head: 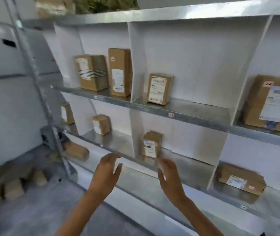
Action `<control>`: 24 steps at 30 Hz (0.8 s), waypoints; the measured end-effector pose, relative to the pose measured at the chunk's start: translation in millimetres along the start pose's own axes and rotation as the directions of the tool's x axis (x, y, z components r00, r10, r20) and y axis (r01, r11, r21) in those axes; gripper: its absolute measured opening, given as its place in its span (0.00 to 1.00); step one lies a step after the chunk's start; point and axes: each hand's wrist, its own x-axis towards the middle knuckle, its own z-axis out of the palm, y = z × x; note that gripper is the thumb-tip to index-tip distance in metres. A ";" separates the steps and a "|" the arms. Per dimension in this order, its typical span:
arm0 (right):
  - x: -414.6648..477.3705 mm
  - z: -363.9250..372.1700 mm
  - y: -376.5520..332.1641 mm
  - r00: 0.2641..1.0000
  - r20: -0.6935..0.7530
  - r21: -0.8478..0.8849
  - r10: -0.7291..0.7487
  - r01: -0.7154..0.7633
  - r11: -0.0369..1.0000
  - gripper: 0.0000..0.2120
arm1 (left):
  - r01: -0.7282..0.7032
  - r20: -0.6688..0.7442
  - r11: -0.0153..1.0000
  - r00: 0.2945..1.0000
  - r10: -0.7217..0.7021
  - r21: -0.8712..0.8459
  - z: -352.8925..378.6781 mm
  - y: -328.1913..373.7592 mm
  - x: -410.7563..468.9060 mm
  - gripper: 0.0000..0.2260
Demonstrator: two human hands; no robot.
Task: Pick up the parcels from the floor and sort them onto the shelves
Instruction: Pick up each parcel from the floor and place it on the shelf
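Observation:
A small brown parcel [151, 144] with a white label stands upright on the middle shelf [183, 160], beside a white divider. My right hand [169, 176] hovers just below and in front of it, fingers relaxed, holding nothing. My left hand [107, 172] is raised at the same height to the left, fingers straight and empty. Several blurred brown parcels [13, 186] lie on the floor at the lower left.
Metal shelves with white dividers [136, 68] fill the wall. Boxes stand on the upper shelf [92, 72], [120, 72], [159, 88], [270, 102]. More sit lower [101, 124], [241, 179]. Grey floor [47, 210] lies below.

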 end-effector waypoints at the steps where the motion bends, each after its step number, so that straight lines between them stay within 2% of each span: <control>1: -6.1 23.5 -21.4 0.997 0.057 0.037 -0.043 0.041 0.998 0.15 | 0.065 -0.028 0.997 0.998 -0.064 0.047 -26.2 -26.6 -20.2 0.13; 5: -37.7 110.2 -101.0 0.937 0.293 0.138 -0.191 0.157 0.978 0.14 | 0.317 -0.114 0.921 0.948 -0.298 0.225 -122.6 -114.8 -119.8 0.14; 8: -65.1 160.8 -148.8 0.875 0.396 0.223 -0.277 0.201 0.954 0.12 | 0.499 -0.198 0.830 0.865 -0.461 0.250 -174.0 -156.2 -194.3 0.12; 11: -84.1 203.1 -185.1 0.794 0.488 0.275 -0.362 0.254 0.927 0.11 | 0.623 -0.252 0.742 0.781 -0.572 0.247 -209.1 -182.4 -254.2 0.10; 15: -94.9 252.2 -224.0 0.677 0.635 0.326 -0.371 0.200 0.924 0.09 | 0.744 -0.340 0.636 0.663 -0.667 0.203 -232.9 -210.0 -307.2 0.07; 20: -90.2 311.0 -253.7 0.535 0.754 0.357 -0.382 0.154 0.921 0.10 | 0.843 -0.418 0.520 0.525 -0.741 0.136 -243.3 -255.5 -330.7 0.09; 24: -68.9 372.7 -268.3 0.468 0.819 0.348 -0.331 0.051 0.936 0.09 | 0.893 -0.468 0.445 0.421 -0.777 0.064 -248.1 -307.8 -320.4 0.09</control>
